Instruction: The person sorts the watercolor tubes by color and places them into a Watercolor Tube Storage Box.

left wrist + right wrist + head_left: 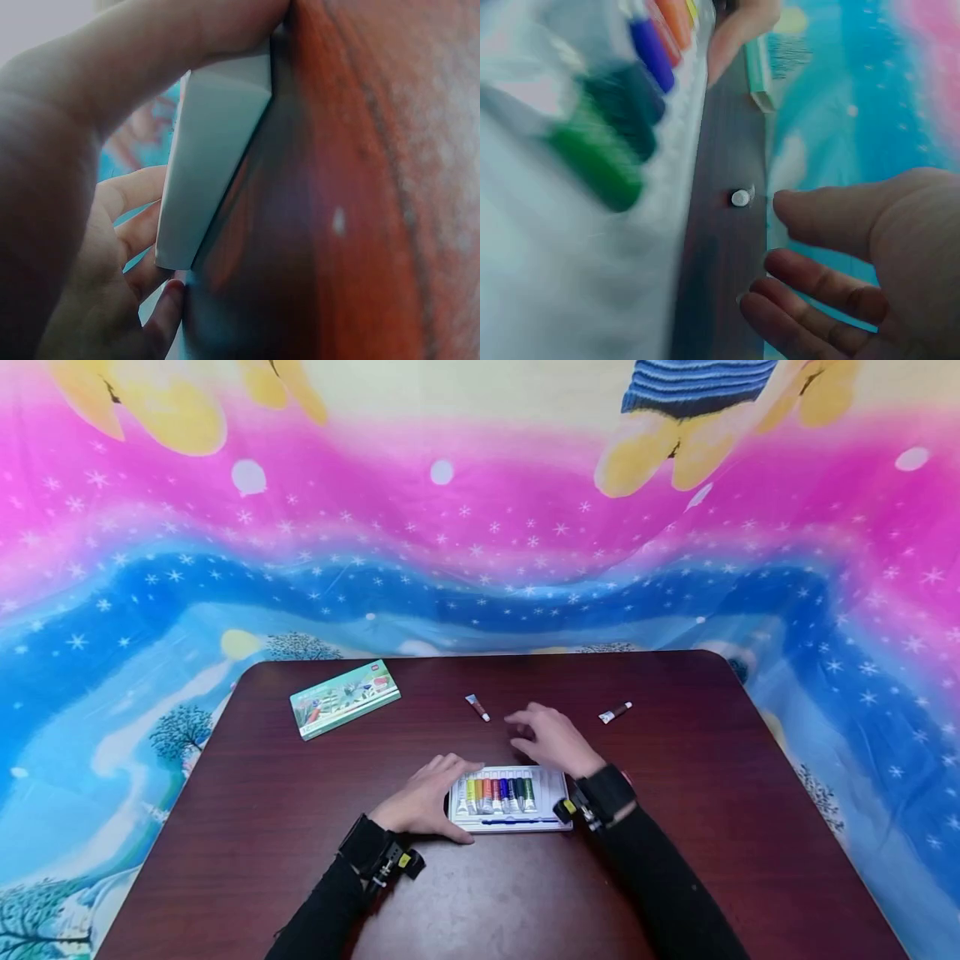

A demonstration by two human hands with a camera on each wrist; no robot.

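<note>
A white plastic paint tray lies on the table with a row of several colored paint tubes and a thin blue-handled brush in it. My left hand holds the tray's left end, thumb at the front edge and fingers toward the back; the left wrist view shows the tray's white side wall between them. Above the tray's back right part, my right hand reaches out with parted fingers and nothing in them. Just beyond its fingertips lies a brown paint tube, white cap toward me.
Another dark brown tube lies to the right of my right hand. A green illustrated box rests at the table's back left. Behind the dark wooden table hangs a patterned pink and blue cloth.
</note>
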